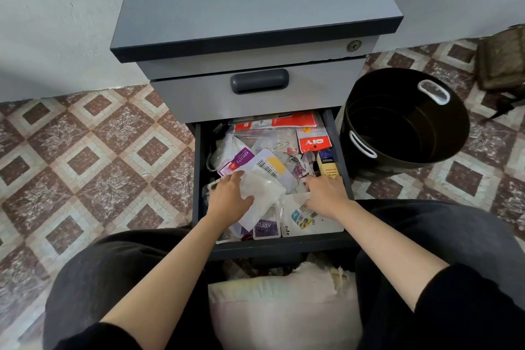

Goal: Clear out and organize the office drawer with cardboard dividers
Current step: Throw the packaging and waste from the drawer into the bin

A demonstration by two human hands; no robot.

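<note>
Nearest us, at 6 o'clock, a pale cushion (284, 307) lies between our knees. We are at the clearing-out step. In the open drawer (284, 248) our left hand (230, 196) grips a white packet (264, 187), while our right hand (326, 193) digs at 3 o'clock, fingers buried, hold unclear. Next we likely lift packets out, with overlapping clutter hindering. A black bin (443, 148) stands at 2 o'clock.

Upside-down "DIY" on red packet header (314, 141), "KREATI…" on purple card (240, 160), "arte" on white card (301, 220).
</note>
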